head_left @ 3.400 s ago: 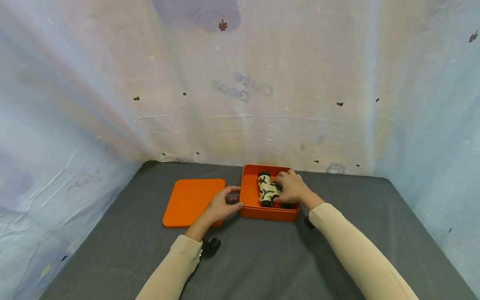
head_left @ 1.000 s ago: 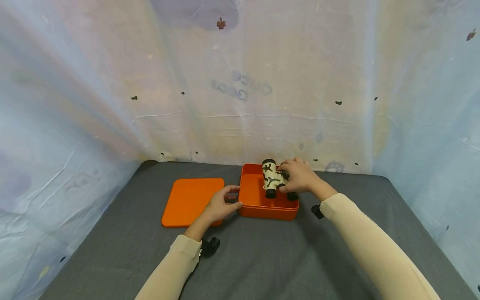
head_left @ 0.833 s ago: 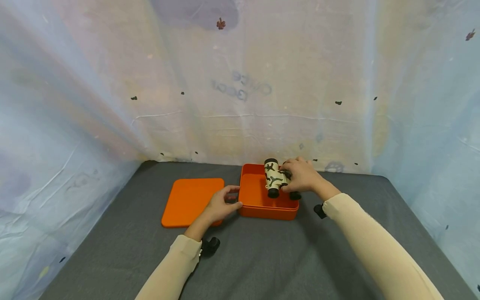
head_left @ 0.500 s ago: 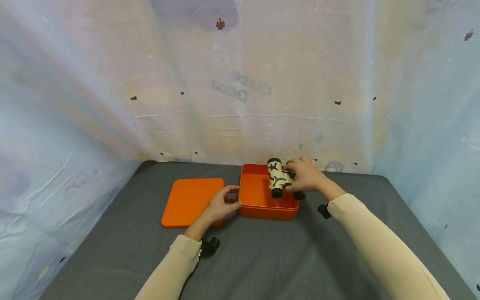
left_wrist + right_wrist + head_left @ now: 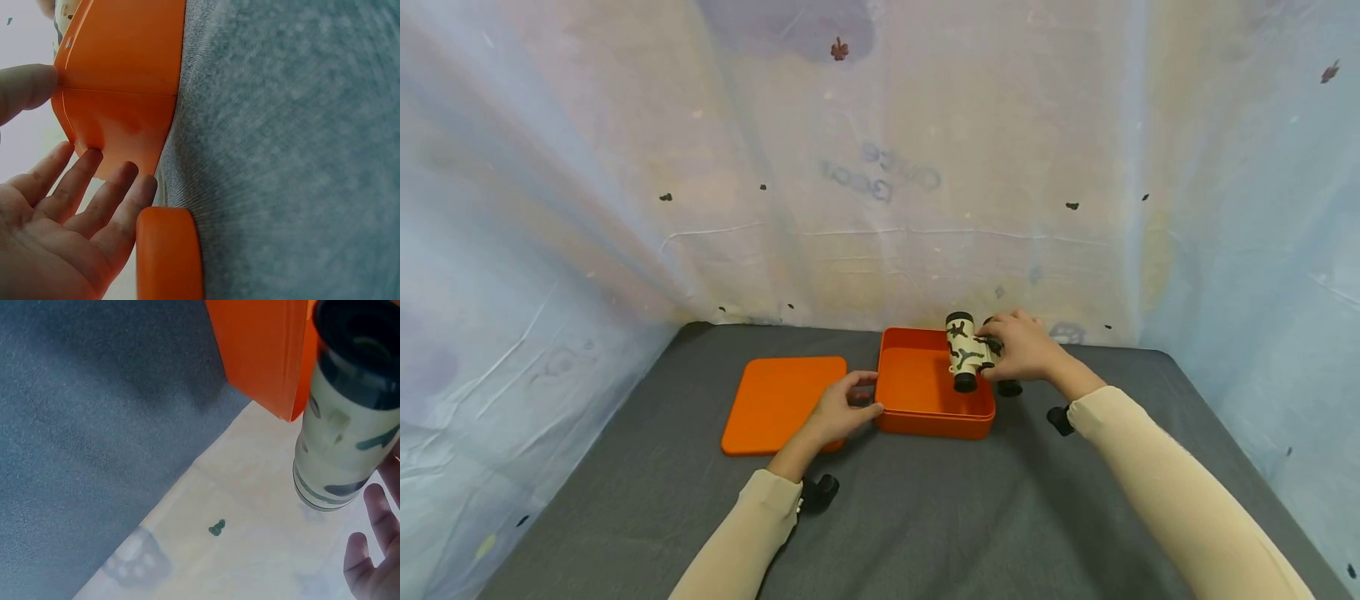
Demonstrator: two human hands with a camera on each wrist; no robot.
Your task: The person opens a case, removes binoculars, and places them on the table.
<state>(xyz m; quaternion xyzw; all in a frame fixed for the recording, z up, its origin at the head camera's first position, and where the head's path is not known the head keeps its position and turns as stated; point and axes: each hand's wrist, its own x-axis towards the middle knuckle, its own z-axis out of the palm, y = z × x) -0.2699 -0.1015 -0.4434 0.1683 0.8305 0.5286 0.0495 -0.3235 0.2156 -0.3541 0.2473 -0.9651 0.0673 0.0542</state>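
A pair of binoculars (image 5: 967, 354), cream with dark camouflage patches and black ends, is lifted over the right side of an orange box (image 5: 917, 379). My right hand (image 5: 1022, 346) grips it from above, thumb on the near side and fingers on the far side. The hand covers much of the right barrel; in the right wrist view one barrel (image 5: 344, 431) stands out beside the box wall. My left hand (image 5: 838, 410) rests against the left side of the box. In the left wrist view its fingers (image 5: 115, 187) are nearly straight and its thumb lies at the box's rim corner.
A flat orange lid (image 5: 782, 400) lies on the grey cloth-covered table (image 5: 910, 517), left of the box and partly behind my left hand. A pale patterned curtain (image 5: 1000, 150) hangs behind the table and along both sides.
My right hand has raised the binoculars from inside the box and carried them rightward, over its right wall. My left hand has stayed at the box's left side.
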